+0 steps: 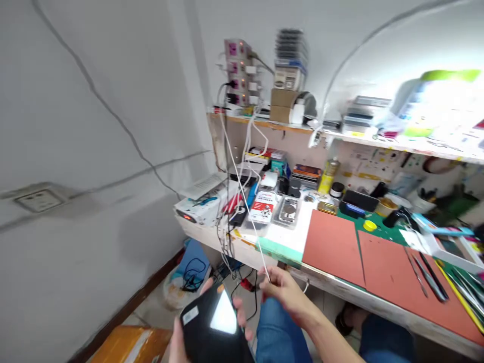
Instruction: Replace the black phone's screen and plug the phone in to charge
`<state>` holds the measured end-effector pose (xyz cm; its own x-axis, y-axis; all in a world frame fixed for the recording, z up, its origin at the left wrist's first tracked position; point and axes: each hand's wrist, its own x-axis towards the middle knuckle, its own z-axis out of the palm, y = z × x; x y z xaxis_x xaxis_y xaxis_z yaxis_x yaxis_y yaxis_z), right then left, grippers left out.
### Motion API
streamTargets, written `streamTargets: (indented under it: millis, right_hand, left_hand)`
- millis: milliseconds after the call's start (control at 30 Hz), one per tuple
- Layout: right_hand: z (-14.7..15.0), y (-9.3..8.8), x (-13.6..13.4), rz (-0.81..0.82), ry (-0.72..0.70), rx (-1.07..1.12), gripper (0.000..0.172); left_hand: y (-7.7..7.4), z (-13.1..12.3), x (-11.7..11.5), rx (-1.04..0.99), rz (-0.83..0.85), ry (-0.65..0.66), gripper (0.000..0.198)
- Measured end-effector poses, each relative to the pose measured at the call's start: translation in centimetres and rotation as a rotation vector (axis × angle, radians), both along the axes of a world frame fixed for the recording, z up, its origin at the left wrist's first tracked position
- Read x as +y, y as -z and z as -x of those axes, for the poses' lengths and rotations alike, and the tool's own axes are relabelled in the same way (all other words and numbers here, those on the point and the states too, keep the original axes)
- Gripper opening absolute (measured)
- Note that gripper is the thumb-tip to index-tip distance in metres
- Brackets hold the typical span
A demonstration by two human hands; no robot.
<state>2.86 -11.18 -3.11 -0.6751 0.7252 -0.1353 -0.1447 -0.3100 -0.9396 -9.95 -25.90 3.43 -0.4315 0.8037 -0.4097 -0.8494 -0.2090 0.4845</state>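
My left hand (pixel 177 340) is closed around a black smartphone (pixel 202 335) at the bottom of the view. A small white label is on the phone, and a bright reflection shows on its glossy face. Just right of the phone, my right hand (pixel 283 291) pinches a thin white cable (pixel 247 212). The cable runs taut up to the shelf, near a stack of power sockets (pixel 238 70). Its end is hidden in my fingers, and the phone and cable are apart.
A workbench holds orange-red mats (pixel 333 244), tweezers (pixel 416 272), a boxed part (pixel 262 206) and a yellow spray can (pixel 328 175). Loose cables hang over its front edge. A taped carton (pixel 130 345) and a blue bag (pixel 192 262) lie on the floor beside the left wall.
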Motion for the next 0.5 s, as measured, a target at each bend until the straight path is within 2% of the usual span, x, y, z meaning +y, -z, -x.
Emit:
streamTargets:
  millis: [133, 200, 267, 367, 433, 500]
  right_hand:
    - [-8.9, 3.6, -3.5, 0.044, 0.077, -0.118, 0.055]
    - [-11.8, 4.7, -5.3, 0.055, 0.083, -0.161, 0.059]
    - [-13.5, 5.5, -6.7, 0.050, 0.044, -0.201, 0.068]
    - [-14.7, 6.1, -7.4, -0.003, 0.030, -0.257, 0.079]
    - [-15.3, 5.8, -6.9, -0.069, 0.148, -0.300, 0.073]
    - [-16.1, 4.7, -5.6, -0.083, 0.318, -0.334, 0.062]
  left_hand:
    - [-2.7, -4.0, 5.9, 0.061, -0.070, 0.172, 0.054]
    - [-4.0, -6.0, 9.3, 0.081, -0.145, 0.290, 0.059]
    - [-4.8, -8.1, 12.6, 0.133, -0.181, 0.402, 0.062]
    - [-5.2, -11.0, 17.1, 0.164, -0.198, 0.498, 0.066]
    - [-5.0, -12.6, 19.6, 0.121, -0.208, 0.549, 0.067]
    - [-4.6, -14.0, 21.9, 0.078, -0.211, 0.577, 0.068]
